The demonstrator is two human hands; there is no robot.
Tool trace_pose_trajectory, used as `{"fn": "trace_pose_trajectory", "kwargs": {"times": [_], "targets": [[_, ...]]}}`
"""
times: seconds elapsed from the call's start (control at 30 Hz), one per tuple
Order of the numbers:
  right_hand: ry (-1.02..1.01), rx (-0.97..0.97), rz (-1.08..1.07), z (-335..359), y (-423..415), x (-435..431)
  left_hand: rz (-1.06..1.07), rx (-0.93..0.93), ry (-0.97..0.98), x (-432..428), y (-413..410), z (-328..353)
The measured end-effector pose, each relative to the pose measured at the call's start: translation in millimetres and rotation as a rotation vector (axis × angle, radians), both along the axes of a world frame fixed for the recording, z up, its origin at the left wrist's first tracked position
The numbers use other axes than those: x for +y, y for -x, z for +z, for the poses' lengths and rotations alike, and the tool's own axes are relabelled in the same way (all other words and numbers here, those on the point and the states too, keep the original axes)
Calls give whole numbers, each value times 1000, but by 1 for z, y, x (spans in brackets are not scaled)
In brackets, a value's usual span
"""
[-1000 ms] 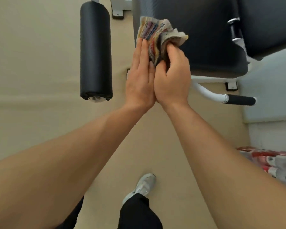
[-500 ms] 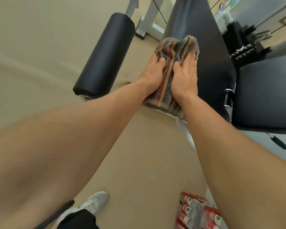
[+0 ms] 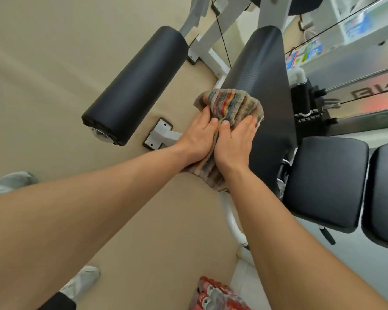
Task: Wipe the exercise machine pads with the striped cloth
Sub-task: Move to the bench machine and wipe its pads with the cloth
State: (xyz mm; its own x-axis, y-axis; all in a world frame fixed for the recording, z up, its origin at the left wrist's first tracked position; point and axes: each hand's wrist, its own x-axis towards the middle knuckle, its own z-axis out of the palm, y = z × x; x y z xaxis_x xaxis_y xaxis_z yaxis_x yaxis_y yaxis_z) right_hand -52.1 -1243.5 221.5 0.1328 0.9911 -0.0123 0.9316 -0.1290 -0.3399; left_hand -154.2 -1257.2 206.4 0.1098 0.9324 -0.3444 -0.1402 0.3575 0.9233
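Observation:
The striped cloth (image 3: 231,106) is bunched over the near left edge of the long black pad (image 3: 262,72) of the exercise machine. My left hand (image 3: 198,136) and my right hand (image 3: 234,142) lie side by side on the cloth, both gripping and pressing it against the pad. Part of the cloth hangs down below my wrists. A black roller pad (image 3: 137,86) stands apart to the left. Two black seat pads (image 3: 327,182) lie to the right.
The white machine frame (image 3: 213,54) and cables rise behind the pads, with a weight stack (image 3: 307,108) on the right. A white bar (image 3: 232,222) runs below my right arm. Red packaged bottles (image 3: 213,296) sit on the beige floor near my shoes (image 3: 81,280).
Both hands went from holding the cloth up in the air to pressing it flat on the long pad; the view has tilted up, showing more of the machine.

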Motion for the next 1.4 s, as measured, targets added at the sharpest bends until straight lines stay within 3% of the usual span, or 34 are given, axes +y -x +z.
{"fn": "trace_pose_trajectory", "kwargs": {"times": [0.1,0.23,0.57,0.77,1.17,1.4], "targets": [[157,5,-93,20,8,45,3,-40,38,37,0,-2],[136,8,-115,34,19,85,-28,-53,33,73,-2,-3],[117,42,10,40,26,21,-82,-12,-22,18,5,-7],[110,26,-19,40,21,92,-155,4,-29,97,0,-13],[92,-74,-64,30,9,239,-106,-38,-72,234,-13,-19],[4,4,-78,23,-1,308,-104,-60,-128,303,-18,-16]]}}
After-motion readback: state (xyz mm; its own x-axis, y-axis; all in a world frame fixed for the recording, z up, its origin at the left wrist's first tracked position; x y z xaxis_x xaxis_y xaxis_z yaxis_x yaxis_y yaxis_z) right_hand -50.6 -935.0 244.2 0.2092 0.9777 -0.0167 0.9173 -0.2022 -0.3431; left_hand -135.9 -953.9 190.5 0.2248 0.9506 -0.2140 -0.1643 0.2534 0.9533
